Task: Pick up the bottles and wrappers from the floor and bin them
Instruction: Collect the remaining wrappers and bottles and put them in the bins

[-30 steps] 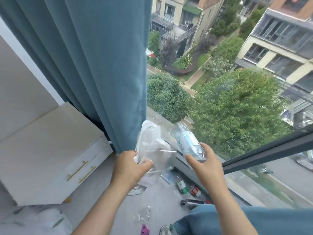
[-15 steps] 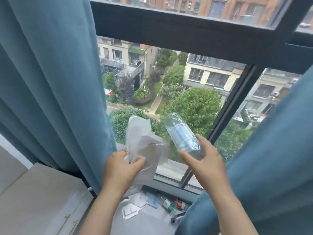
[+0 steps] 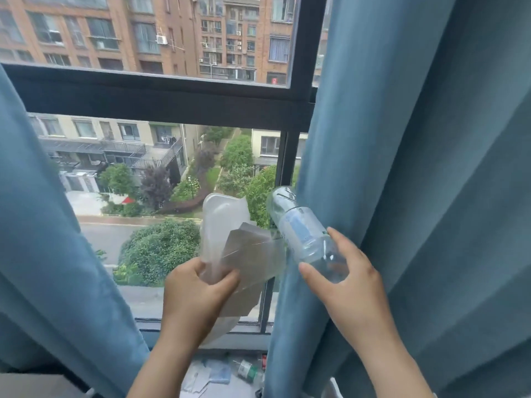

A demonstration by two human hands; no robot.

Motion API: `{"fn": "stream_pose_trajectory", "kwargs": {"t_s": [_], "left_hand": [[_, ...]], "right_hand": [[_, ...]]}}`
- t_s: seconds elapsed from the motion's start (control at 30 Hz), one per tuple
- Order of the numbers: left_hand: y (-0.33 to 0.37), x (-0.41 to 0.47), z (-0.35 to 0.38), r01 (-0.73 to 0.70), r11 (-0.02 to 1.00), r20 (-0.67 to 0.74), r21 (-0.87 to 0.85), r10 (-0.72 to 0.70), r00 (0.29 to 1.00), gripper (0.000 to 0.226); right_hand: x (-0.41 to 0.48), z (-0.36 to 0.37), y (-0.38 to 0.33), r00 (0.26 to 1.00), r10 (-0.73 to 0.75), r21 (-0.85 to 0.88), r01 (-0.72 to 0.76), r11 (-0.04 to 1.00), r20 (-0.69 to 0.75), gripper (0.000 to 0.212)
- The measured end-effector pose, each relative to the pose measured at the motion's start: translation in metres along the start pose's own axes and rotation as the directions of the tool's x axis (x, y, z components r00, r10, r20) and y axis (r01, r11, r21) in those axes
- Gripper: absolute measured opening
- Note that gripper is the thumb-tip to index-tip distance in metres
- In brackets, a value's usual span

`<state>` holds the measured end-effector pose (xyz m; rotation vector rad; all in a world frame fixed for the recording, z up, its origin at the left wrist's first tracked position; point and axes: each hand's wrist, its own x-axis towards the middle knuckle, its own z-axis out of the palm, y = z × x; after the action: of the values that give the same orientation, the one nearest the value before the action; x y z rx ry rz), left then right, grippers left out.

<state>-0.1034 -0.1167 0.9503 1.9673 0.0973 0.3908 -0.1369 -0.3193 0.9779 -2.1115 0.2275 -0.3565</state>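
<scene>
on my screen the left hand [image 3: 195, 291] is closed tight on a bunch of clear plastic wrappers [image 3: 221, 222], pinched between thumb and fingers. the wrappers stick up in front of the window [image 3: 161, 101], and a flat grey piece sits among them. the right hand [image 3: 350, 285] is curled round a clear plastic bottle [image 3: 301, 234] with a pale blue label, thumb below and a finger over the top. the bottle is tilted, its bottom end pointing up and to the left, right by the edge of the right curtain [image 3: 431, 196]. i cannot see its cap end, the hand hides it. both hands are up in the air, near each other, and the wrappers come just beside the bottle. the left curtain [image 3: 43, 254] hangs on the other side. down low between the arms i can see the floor [image 3: 230, 391] by the window, where a small bottle [image 3: 247, 370] with a green label lies on its side next to some loose wrappers [image 3: 207, 374]
</scene>
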Motion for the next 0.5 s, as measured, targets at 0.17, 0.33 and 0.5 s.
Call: {"fn": "stream_pose_trajectory", "kwargs": {"t_s": [0.17,0.33,0.5], "left_hand": [[0.017,-0.009,0.022,-0.076,0.997,0.063,-0.003,0.076,0.995,0.015],[0.036,-0.007,0.042,-0.215,0.976,0.174,-0.033,0.217,0.961,0.022],[0.043,-0.004,0.05,-0.279,0.956,0.311,-0.089,0.293,0.904,0.039]], "right_hand": [[-0.014,-0.028,0.011,0.996,0.033,0.005,-0.033,0.999,-0.083,0.07],[-0.027,-0.049,0.013,0.969,0.082,-0.014,-0.087,0.996,-0.233,0.07],[-0.054,-0.049,0.007,0.909,0.161,-0.002,-0.175,0.985,-0.384,0.07]]}}
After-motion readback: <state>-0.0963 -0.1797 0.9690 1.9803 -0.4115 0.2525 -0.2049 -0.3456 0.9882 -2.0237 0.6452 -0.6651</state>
